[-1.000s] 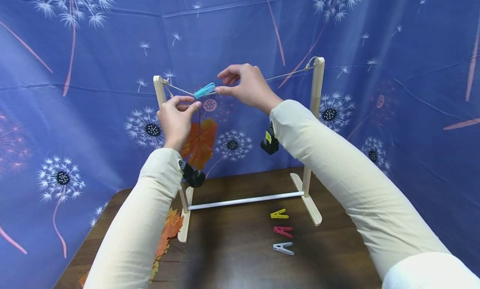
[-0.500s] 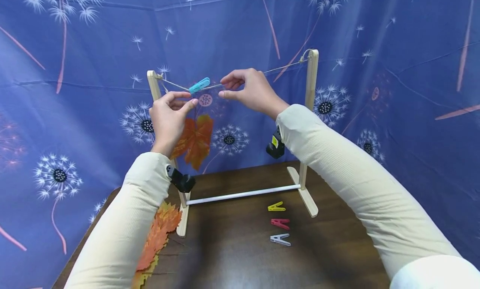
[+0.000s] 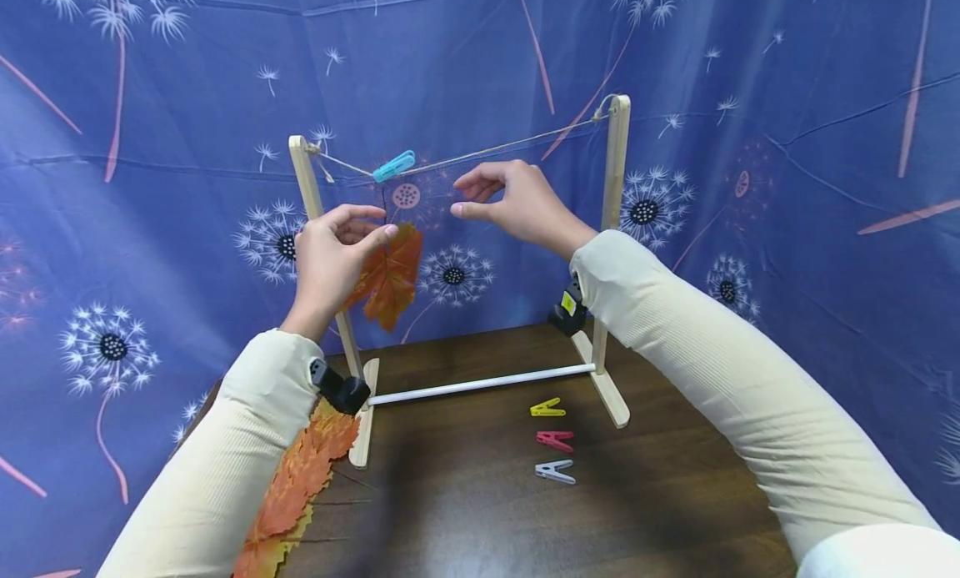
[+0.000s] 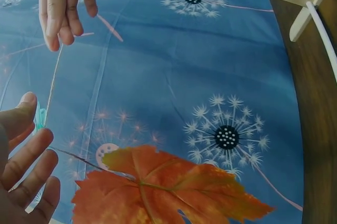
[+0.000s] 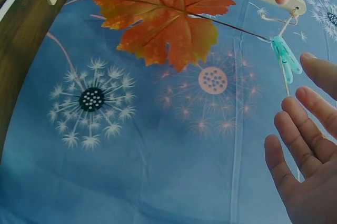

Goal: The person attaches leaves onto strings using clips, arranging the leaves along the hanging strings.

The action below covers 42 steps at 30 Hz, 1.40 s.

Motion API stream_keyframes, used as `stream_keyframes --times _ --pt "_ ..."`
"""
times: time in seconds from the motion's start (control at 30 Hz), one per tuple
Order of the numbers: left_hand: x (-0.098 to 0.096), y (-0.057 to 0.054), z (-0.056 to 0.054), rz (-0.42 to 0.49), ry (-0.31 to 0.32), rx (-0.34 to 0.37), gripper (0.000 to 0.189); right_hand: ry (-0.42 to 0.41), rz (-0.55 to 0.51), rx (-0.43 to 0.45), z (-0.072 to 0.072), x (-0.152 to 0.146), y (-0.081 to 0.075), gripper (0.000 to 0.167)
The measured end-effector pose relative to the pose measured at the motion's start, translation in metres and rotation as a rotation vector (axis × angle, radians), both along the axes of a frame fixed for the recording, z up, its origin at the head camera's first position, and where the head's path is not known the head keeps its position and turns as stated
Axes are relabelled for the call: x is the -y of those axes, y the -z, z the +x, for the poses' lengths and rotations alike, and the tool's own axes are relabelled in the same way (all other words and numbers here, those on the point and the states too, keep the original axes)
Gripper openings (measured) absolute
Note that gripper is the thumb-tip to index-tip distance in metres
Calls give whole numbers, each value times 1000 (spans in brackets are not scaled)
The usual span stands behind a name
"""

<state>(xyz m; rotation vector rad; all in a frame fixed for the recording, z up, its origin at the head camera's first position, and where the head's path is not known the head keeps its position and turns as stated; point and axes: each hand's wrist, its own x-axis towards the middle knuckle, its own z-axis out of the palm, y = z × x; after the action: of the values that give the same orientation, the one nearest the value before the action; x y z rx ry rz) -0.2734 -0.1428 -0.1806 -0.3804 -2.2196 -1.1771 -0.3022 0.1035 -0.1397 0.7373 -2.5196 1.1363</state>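
Observation:
A light-blue clothespin (image 3: 393, 167) sits clipped on the string (image 3: 495, 152) and pinches the dark stem of an orange maple leaf (image 3: 395, 282), which hangs below it. My left hand (image 3: 330, 257), fingers loosely bent and holding nothing, is just left of the leaf, below the clothespin. To the right of the clothespin and under the string, my right hand (image 3: 517, 201) hovers with its fingers relaxed, also bare. In the right wrist view the clothespin (image 5: 286, 58) grips the end of the leaf's stem, apart from the fingertips.
The string is tied between two wooden posts (image 3: 617, 165) joined by a white bar (image 3: 480, 384). On the brown table (image 3: 465, 511) lie a yellow clothespin (image 3: 548, 408), a red clothespin (image 3: 555, 440) and a white clothespin (image 3: 556, 471). Several more leaves (image 3: 300, 478) lie at left, partly under the sleeve.
Both hands have come away from the clothespin and string, the right one moving right and down, the left one down. The clothespin and leaf stay hanging on the string.

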Motion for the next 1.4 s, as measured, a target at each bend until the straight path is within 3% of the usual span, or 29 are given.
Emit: stream_keyframes --times 0.43,0.87,1.17,1.4 --pt "21 25 16 -83 20 81 32 5 -17 36 13 -21 25 38" --pt "40 46 28 -148 7 101 32 22 -55 36 24 -43 57 35" --pt "52 66 38 -240 21 135 29 9 -51 54 33 -59 85 35" --pt "62 83 46 -260 17 170 26 34 -48 90 41 -69 103 35"
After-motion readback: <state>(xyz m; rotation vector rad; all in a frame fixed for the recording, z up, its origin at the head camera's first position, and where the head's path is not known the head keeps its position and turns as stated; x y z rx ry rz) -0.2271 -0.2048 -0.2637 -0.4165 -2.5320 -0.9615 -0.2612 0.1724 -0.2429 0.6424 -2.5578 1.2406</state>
